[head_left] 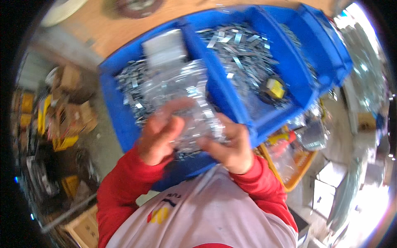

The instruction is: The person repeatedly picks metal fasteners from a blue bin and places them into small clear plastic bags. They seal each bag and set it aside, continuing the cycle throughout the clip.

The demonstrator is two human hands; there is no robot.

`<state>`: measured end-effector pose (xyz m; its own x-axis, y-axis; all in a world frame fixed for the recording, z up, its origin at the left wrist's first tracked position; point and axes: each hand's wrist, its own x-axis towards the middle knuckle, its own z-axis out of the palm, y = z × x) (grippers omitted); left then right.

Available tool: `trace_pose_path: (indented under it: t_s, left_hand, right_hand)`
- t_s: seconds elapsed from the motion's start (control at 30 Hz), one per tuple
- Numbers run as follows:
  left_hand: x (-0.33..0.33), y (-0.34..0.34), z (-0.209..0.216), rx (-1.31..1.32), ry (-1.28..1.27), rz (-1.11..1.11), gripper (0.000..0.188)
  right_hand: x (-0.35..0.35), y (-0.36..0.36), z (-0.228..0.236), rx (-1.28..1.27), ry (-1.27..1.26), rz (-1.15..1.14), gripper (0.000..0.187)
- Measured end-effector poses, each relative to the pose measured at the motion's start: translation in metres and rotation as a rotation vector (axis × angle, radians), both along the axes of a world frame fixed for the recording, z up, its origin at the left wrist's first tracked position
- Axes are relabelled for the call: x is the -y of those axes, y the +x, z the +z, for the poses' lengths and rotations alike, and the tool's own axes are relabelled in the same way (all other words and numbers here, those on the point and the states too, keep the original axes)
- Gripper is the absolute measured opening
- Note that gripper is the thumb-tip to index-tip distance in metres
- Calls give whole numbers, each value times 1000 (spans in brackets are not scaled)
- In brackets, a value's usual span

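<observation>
A clear plastic bag [182, 89] is spread in front of me over the near left blue bin. My right hand [233, 144] pinches its lower right edge between thumb and fingers. At the bag's lower left is my left hand [157, 136], thumb and forefinger apart and smeared by motion; whether it grips the plastic I cannot tell. Shiny small metal strips [134, 89] fill the bin beneath, and some glints near the bag's lower end may be strips inside it. Behind the bag, a stack of clear plastic bags [165, 47] lies on the strips.
Blue bins [221, 78] stand in a row running right; the middle one holds metal strips [240, 47] and a black-and-yellow round item [275, 89]. A yellow crate [297, 169] with plastic bags sits lower right. Cardboard boxes [74, 118] are at left. A wooden surface [99, 25] lies beyond.
</observation>
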<state>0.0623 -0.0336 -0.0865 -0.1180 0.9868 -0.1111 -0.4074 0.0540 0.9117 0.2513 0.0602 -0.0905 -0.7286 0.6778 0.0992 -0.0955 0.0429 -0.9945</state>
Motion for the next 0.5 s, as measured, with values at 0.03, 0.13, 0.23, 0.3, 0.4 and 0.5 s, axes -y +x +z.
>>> trace_pose_path:
  t_s: [0.03, 0.13, 0.23, 0.3, 0.4, 0.5]
  left_hand:
    - [2, -3, -3, 60, -8, 63, 60]
    - [12, -9, -8, 0, 104, 215, 51]
    - [26, -11, -13, -117, 174, 315, 48]
    - [33, -14, -20, -225, 176, 368, 45]
    - [36, -21, -29, -426, 169, 382, 42]
    - [34, -27, -30, -361, 121, 426, 42]
  right_hand:
    - [2, -1, 0, 18, 120, 14, 12]
    - [7, 0, 2, 40, 267, 83, 22]
    - [3, 33, 7, 76, 175, 49, 26]
    - [-27, 78, 7, 114, 207, -65, 21]
    - [-89, 144, -2, 507, 400, -569, 14]
    - [-156, 183, -18, 920, 574, -617, 15]
